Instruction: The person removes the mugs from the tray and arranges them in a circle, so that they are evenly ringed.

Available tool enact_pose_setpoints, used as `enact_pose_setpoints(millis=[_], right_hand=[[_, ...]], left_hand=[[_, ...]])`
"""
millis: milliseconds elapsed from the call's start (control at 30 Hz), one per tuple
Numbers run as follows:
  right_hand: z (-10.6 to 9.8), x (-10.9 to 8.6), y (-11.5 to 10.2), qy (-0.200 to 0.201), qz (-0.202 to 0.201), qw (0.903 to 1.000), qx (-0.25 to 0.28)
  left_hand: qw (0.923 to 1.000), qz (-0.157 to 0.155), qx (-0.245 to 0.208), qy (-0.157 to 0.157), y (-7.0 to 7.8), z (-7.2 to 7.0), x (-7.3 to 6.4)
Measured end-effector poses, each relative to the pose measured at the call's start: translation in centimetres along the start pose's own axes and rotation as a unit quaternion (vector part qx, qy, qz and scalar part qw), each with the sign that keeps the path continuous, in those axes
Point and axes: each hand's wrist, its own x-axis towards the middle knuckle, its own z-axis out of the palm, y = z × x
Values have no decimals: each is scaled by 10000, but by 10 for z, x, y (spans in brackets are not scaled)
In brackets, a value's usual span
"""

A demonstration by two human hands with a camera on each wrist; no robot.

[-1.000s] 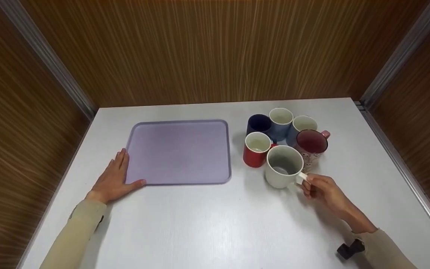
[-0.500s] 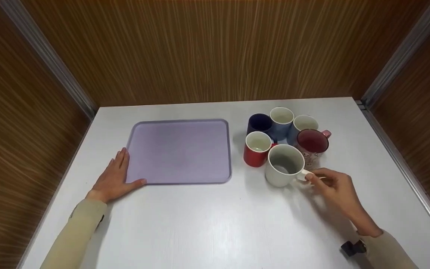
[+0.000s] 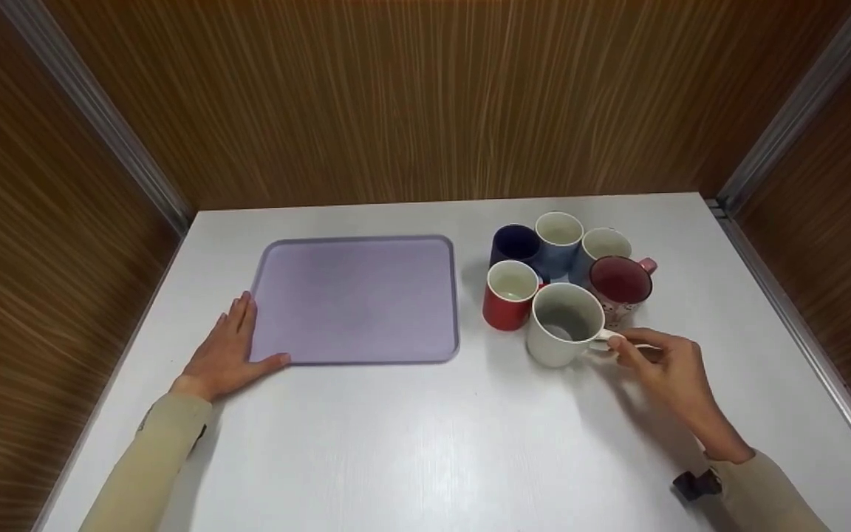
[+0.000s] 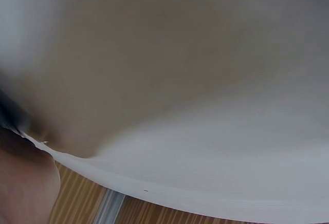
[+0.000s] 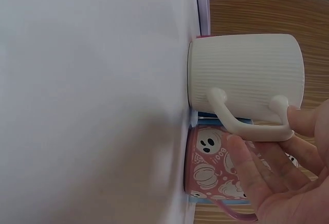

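Note:
My left hand (image 3: 224, 355) rests at the near left corner of a lilac tray (image 3: 355, 303), fingers along the left edge and thumb at the front edge. The left wrist view is mostly blurred sleeve, with part of the hand (image 4: 25, 188) at its lower left. With the thumb and fingers of my right hand (image 3: 669, 369), I pinch the handle of a white mug (image 3: 552, 345). The mug stands upright, its handle turned right. Up close in the right wrist view, the white mug (image 5: 247, 75) shows ribbed sides, and my thumb presses the handle's upper corner.
Close behind the white mug stand a red mug (image 3: 505, 310), a navy mug (image 3: 515, 244), two pale-blue mugs with white insides, one of them the rear mug (image 3: 558, 255), and a pink mug (image 3: 617, 299) with ghost and pumpkin drawings. Wood-grain panels (image 3: 425, 103) enclose the white table (image 3: 366, 443).
My right hand has changed its hold, from curled fingers at the handle to a thumb-and-finger pinch. The white mug has shifted slightly back and its handle has swung a little backward. My left hand stays put.

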Motion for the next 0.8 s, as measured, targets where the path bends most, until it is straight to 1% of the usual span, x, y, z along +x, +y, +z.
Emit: enact_pose_setpoints(millis=[100, 267, 533, 800], right_hand=[[0, 1, 2, -12, 23, 10000, 46], [-1, 3, 7, 26, -6, 10000, -36], [-5, 2, 6, 82, 49, 9998, -146], [-6, 5, 7, 421, -188, 9985, -308]], left_hand=[[10000, -27, 18, -42, 1, 0, 0], [9999, -65, 13, -141, 2, 0, 0], [9999, -33, 19, -97, 4, 2, -2], [9999, -32, 55, -146, 4, 1, -4]])
